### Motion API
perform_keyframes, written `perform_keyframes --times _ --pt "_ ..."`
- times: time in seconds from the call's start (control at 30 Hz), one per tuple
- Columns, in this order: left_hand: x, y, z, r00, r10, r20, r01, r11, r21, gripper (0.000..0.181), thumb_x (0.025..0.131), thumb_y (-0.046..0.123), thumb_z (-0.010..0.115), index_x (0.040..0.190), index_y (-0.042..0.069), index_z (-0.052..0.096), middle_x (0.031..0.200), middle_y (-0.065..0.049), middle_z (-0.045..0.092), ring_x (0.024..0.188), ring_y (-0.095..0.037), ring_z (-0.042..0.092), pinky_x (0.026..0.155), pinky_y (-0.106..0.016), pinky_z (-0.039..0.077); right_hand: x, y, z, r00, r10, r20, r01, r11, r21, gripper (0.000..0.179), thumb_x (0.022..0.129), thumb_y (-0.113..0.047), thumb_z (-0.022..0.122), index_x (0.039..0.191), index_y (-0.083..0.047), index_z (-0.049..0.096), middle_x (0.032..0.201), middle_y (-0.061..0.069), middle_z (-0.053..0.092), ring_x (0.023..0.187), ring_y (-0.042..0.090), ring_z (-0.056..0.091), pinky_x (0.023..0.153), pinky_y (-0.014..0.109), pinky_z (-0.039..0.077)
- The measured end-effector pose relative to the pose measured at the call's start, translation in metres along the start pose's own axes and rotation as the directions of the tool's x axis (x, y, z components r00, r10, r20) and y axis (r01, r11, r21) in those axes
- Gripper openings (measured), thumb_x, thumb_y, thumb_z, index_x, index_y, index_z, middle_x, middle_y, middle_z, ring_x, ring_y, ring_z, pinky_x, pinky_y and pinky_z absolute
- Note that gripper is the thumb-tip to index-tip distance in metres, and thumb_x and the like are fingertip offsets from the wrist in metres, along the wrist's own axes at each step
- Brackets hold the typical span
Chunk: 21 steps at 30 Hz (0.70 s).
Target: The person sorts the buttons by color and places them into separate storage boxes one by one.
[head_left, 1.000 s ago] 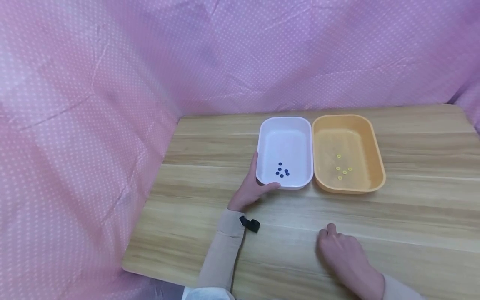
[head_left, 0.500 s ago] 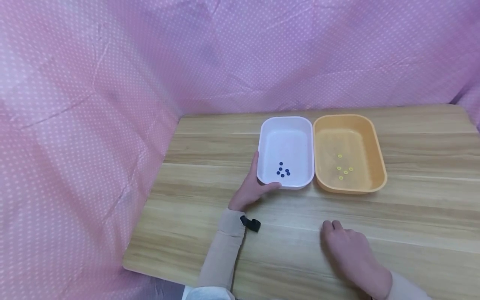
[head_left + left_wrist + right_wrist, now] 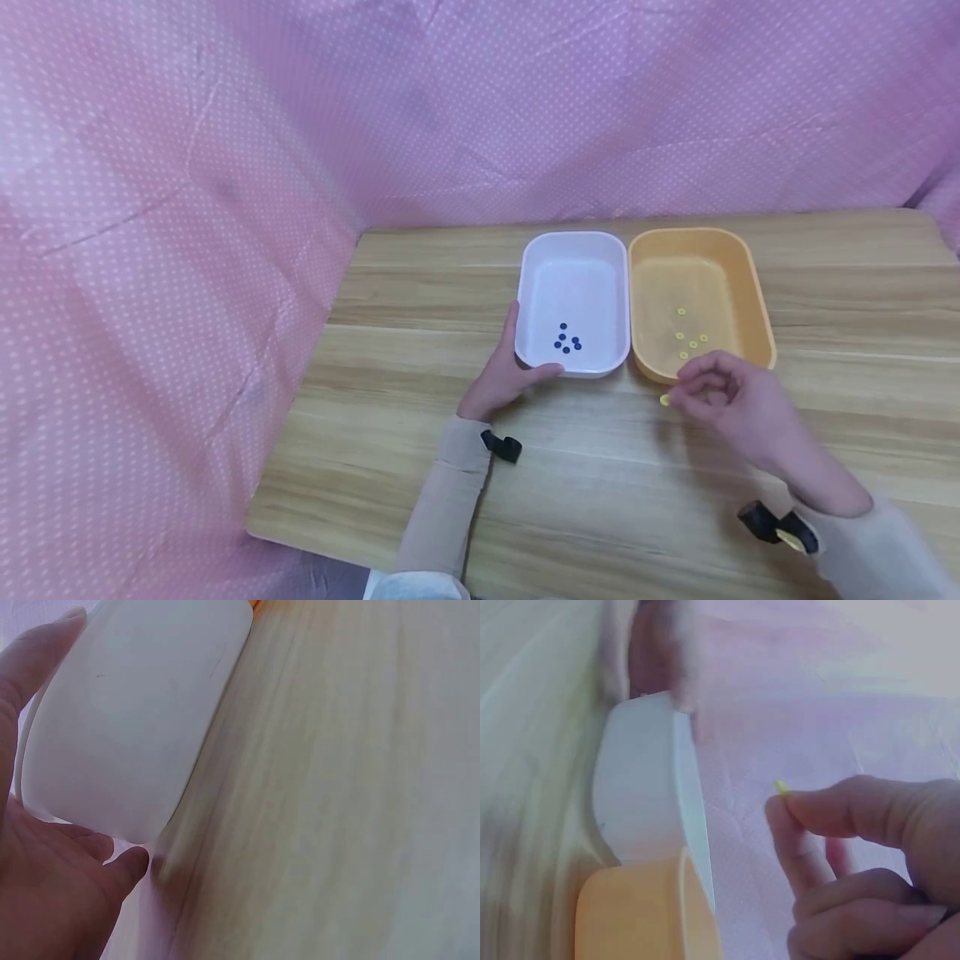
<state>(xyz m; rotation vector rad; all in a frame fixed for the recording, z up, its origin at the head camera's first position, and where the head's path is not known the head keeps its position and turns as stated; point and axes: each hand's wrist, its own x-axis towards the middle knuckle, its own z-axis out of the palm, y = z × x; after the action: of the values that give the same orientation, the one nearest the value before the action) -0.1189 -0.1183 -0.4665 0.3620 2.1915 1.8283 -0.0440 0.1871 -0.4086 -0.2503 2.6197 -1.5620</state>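
My left hand (image 3: 498, 375) holds the near left corner of a white plastic basin (image 3: 573, 287), thumb on its near rim and fingers along its left side. Several dark blue buttons (image 3: 566, 350) lie inside, toward the near end. Between the thumb and fingertips of my right hand (image 3: 738, 408), a small yellow button (image 3: 664, 400) is pinched, just in front of an orange basin (image 3: 660, 283). In the right wrist view this button (image 3: 781, 787) shows edge-on at the fingertips. Several similar yellow buttons (image 3: 693, 344) are spread on the orange basin's floor.
The two basins stand side by side, touching or nearly so, toward the back of a wooden table (image 3: 390, 367). A pink dotted cloth (image 3: 465, 117) hangs behind and to the left. Black straps (image 3: 501, 447) sit on both wrists.
My right hand has risen off the tabletop and moved forward to the orange basin's near rim, and the yellow button in its fingertips has come into sight. My left hand stays put.
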Motion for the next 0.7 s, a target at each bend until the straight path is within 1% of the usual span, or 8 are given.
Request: perform_keyframes --times 0.07,0.17,0.23,0.33,0.4,0.53,0.6,0.7 --pt "0.0 0.0 0.0 1.0 -0.003 0.002 0.003 1.0 0.001 0.12 0.079 0.018 0.083 0.156 0.021 -0.009 0.158 -0.012 0.021 0.134 -0.034 0.037 0.114 -0.05 0.02 0.007 0.0 -0.009 0.998 0.059 -0.006 -0.059 0.998 0.0 0.027 0.083 -0.016 0.078 0.101 -0.002 0.062 0.088 -0.002 0.07 0.07 0.006 0.063 0.059 0.021 0.05" --pt "0.0 0.0 0.0 1.0 -0.008 -0.002 0.008 1.0 0.003 0.12 0.079 0.018 0.083 0.156 0.024 -0.009 0.158 -0.012 0.022 0.134 -0.034 0.037 0.114 -0.05 0.02 0.023 0.004 -0.022 0.989 0.147 -0.026 -0.147 0.989 -0.024 0.035 0.084 -0.033 0.077 0.103 -0.007 0.063 0.091 -0.014 0.068 0.074 0.005 0.06 0.059 0.022 0.046" --pt "0.0 0.001 0.0 1.0 -0.001 -0.004 0.001 1.0 -0.007 0.119 0.078 0.015 0.083 0.156 0.026 -0.007 0.156 -0.013 0.025 0.132 -0.035 0.039 0.113 -0.051 0.021 0.036 0.007 -0.03 0.984 0.175 -0.044 -0.175 0.985 -0.003 0.039 0.085 -0.036 0.075 0.106 -0.006 0.062 0.091 -0.017 0.068 0.079 0.002 0.059 0.062 0.02 0.045" --pt "0.0 0.001 0.0 1.0 0.007 -0.002 -0.007 1.0 0.005 0.118 0.079 0.014 0.082 0.156 0.024 -0.007 0.156 -0.014 0.025 0.132 -0.036 0.038 0.113 -0.052 0.021 0.056 0.014 -0.036 0.97 0.237 -0.049 -0.233 0.97 0.067 0.043 0.087 -0.037 0.074 0.11 -0.004 0.058 0.088 -0.021 0.068 0.085 -0.003 0.058 0.068 0.016 0.043" --pt "0.0 0.001 0.0 1.0 0.009 0.008 -0.009 1.0 0.014 0.118 0.079 0.015 0.082 0.156 0.021 -0.008 0.156 -0.014 0.024 0.133 -0.035 0.038 0.113 -0.052 0.022 0.067 0.017 -0.037 0.954 0.298 -0.036 -0.293 0.949 0.114 0.046 0.086 -0.039 0.073 0.112 -0.005 0.056 0.086 -0.021 0.067 0.081 -0.001 0.056 0.066 0.017 0.043" --pt "0.0 0.001 0.0 1.0 0.006 0.014 -0.006 1.0 0.028 0.119 0.079 0.019 0.082 0.156 0.018 -0.009 0.156 -0.013 0.024 0.132 -0.031 0.04 0.113 -0.047 0.025 0.08 0.022 -0.035 0.914 0.405 -0.022 -0.393 0.897 0.201 0.049 0.082 -0.044 0.076 0.109 -0.01 0.054 0.071 -0.018 0.056 0.063 0.004 0.046 0.051 0.024 0.038" --pt "0.0 0.001 0.0 1.0 0.013 0.014 -0.014 1.0 0.009 0.118 0.079 0.018 0.082 0.156 0.02 -0.007 0.155 -0.013 0.026 0.131 -0.032 0.041 0.112 -0.048 0.026 0.084 0.025 -0.034 0.902 0.431 -0.016 -0.407 0.864 0.296 0.046 0.081 -0.041 0.078 0.105 -0.011 0.053 0.064 -0.014 0.047 0.054 0.006 0.039 0.044 0.025 0.032" --pt "0.0 0.0 0.0 1.0 0.02 0.006 -0.02 1.0 0.005 0.118 0.079 0.017 0.082 0.156 0.02 -0.007 0.156 -0.014 0.025 0.132 -0.034 0.04 0.112 -0.05 0.025 0.089 0.028 -0.034 0.895 0.446 0.008 -0.41 0.816 0.408 0.043 0.082 -0.034 0.079 0.102 -0.011 0.05 0.058 -0.013 0.04 0.05 0.005 0.034 0.042 0.024 0.028"
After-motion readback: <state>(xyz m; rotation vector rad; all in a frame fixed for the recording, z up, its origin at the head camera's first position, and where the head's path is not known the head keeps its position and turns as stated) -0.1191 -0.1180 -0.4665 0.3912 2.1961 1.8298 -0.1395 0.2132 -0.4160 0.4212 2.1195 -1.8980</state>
